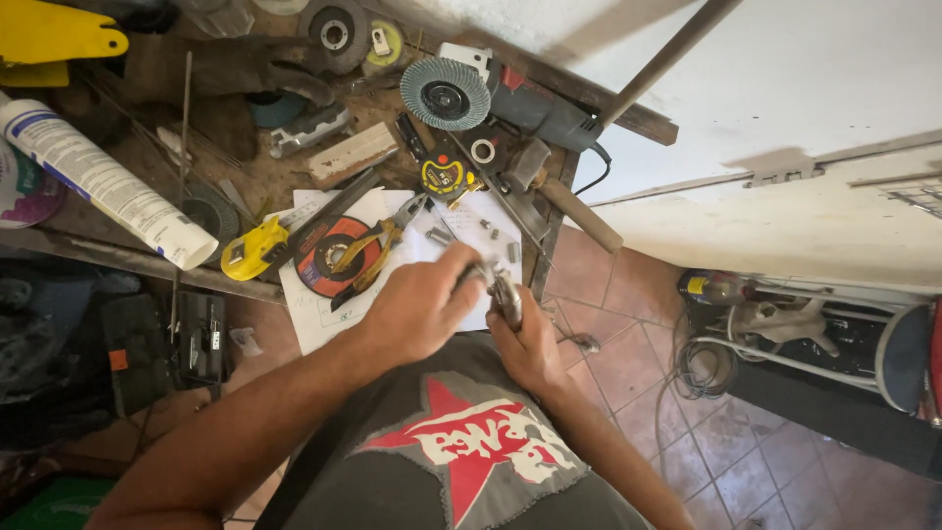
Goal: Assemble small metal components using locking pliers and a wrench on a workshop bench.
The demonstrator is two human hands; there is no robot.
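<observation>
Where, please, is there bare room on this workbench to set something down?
Little: the white paper sheet is bare between the yellow-handled pliers and the small metal bolts. Around the grey angle grinder and yellow tape measure it is crowded.

The small part (505,294) pinched between left hand (417,309) and right hand (530,339) looks like shiny bare metal. Counter (265,167) is rough, grimy wood. Sheet of paper (324,314) is matt white, pliers (368,257) have glossy yellow plastic grips, and the floor (726,451) is smooth reddish tile.
</observation>
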